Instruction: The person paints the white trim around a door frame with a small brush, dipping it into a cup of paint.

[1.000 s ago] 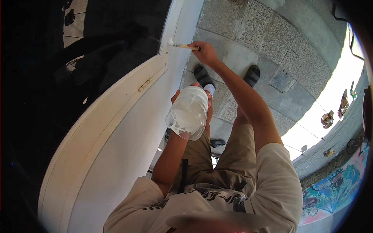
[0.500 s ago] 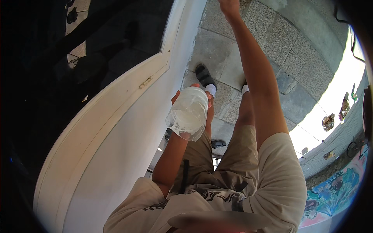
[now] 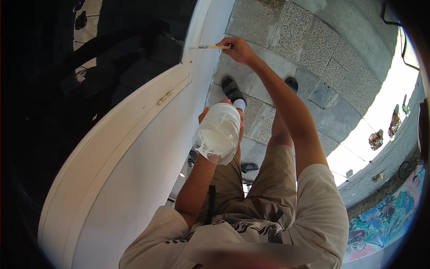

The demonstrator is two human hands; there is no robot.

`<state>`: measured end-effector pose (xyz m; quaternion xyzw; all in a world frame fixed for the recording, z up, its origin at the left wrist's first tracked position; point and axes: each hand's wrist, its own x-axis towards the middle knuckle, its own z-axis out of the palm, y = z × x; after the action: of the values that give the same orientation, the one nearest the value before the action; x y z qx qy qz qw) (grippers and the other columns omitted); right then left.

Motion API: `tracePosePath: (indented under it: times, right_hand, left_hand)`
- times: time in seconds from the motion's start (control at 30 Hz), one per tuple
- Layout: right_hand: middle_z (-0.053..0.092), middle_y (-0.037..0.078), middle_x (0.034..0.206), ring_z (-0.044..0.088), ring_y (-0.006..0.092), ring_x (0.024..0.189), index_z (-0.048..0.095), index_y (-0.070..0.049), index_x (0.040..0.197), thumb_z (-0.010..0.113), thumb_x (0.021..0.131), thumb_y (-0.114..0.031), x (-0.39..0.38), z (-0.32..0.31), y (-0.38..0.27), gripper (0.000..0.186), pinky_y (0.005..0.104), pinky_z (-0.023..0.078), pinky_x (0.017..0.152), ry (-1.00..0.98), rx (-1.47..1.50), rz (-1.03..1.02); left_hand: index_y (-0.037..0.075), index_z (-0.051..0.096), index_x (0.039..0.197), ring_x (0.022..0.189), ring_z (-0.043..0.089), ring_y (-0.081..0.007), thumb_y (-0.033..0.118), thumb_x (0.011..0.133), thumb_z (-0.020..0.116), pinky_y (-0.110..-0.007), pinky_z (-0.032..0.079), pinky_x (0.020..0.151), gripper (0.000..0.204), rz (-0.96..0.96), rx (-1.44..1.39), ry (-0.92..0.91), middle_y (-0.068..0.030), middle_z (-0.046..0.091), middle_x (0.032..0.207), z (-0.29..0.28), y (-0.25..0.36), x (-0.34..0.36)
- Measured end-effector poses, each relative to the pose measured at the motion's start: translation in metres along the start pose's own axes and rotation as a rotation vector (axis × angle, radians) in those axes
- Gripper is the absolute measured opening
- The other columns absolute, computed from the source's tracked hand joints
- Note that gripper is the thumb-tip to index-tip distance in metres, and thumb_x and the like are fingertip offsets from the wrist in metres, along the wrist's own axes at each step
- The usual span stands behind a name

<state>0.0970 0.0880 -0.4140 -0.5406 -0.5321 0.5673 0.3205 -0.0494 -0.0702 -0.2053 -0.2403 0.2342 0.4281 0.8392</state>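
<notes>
My right hand (image 3: 238, 50) is closed around a paintbrush (image 3: 210, 46) with a pale wooden handle and a dark end. Its bristles point left and meet the edge of the white window frame (image 3: 190, 57); whether they press on it is hard to tell. Lower down, my left hand (image 3: 203, 115) is wrapped round a cut-off clear plastic container (image 3: 219, 130), held tilted beside the wall. White paint (image 3: 218, 140) lies inside it and smears its walls. Most of my left palm is hidden behind the container.
Dark glass (image 3: 116, 58) fills the left, above a wide white sill (image 3: 112, 130) and white wall (image 3: 139, 172). My sandalled foot (image 3: 231, 87) stands on stone paving (image 3: 251, 62). Crumpled rubbish (image 3: 376, 139) lies on the sunlit strip at right, near a painted mural (image 3: 385, 224).
My right hand has come down and left from the top edge, bringing the paintbrush into view at the window frame. My left hand and the container have hardly moved.
</notes>
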Motion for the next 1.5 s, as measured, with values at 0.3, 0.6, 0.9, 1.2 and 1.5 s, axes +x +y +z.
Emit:
tracePosePath:
  times: [0.3, 0.6, 0.9, 1.2, 1.5]
  right_hand:
    - [0.069, 0.007, 0.084, 0.062, 0.0165, 0.078, 0.072, -0.008, 0.113, 0.065, 0.082, -0.005, 0.099, -0.088, 0.025, 0.032, 0.0330, 0.050, 0.072, 0.088, -0.159, 0.008]
    - [0.072, 0.008, 0.084, 0.065, 0.0175, 0.072, 0.074, -0.010, 0.107, 0.067, 0.082, -0.007, 0.097, -0.088, 0.041, 0.026, 0.0324, 0.052, 0.068, 0.560, -0.046, -0.133]
    - [0.069, 0.008, 0.083, 0.064, 0.0185, 0.071, 0.071, -0.012, 0.111, 0.064, 0.082, -0.002, -0.009, 0.015, 0.009, 0.032, 0.0320, 0.051, 0.068, 0.178, 0.066, -0.001]
    - [0.072, 0.008, 0.085, 0.067, 0.0216, 0.077, 0.075, -0.011, 0.103, 0.071, 0.079, -0.008, 0.081, -0.075, 0.012, 0.025, 0.0339, 0.053, 0.074, 0.020, -0.184, -0.088]
    - [0.069, 0.009, 0.077, 0.062, 0.0182, 0.070, 0.073, -0.003, 0.097, 0.064, 0.081, -0.005, 0.152, -0.156, 0.030, 0.019, 0.0337, 0.050, 0.066, 0.404, -0.110, -0.084]
  left_hand:
    - [0.004, 0.047, 0.141, 0.107, 0.060, -0.0472, 0.047, 0.101, 0.043, -0.049, 0.053, 0.094, 0.059, 0.014, 0.035, -0.051, -0.0351, 0.049, 0.121, -0.006, 0.005, -0.001]
    - [0.005, 0.049, 0.140, 0.104, 0.057, -0.0463, 0.045, 0.102, 0.044, -0.047, 0.049, 0.097, 0.055, -0.005, 0.025, -0.090, -0.0324, 0.049, 0.121, -0.011, -0.003, 0.004]
    - [0.006, 0.048, 0.140, 0.104, 0.058, -0.0460, 0.049, 0.099, 0.046, -0.048, 0.052, 0.093, 0.060, -0.015, -0.009, -0.024, -0.0339, 0.050, 0.120, -0.005, 0.000, -0.002]
    - [0.005, 0.052, 0.139, 0.104, 0.055, -0.0452, 0.045, 0.100, 0.048, -0.047, 0.048, 0.096, 0.056, -0.015, 0.028, -0.037, -0.0325, 0.049, 0.120, -0.005, -0.003, 0.003]
    - [0.006, 0.052, 0.139, 0.105, 0.055, -0.0458, 0.045, 0.100, 0.047, -0.047, 0.049, 0.095, 0.055, 0.038, 0.095, -0.058, -0.0325, 0.049, 0.121, -0.013, 0.001, 0.002]
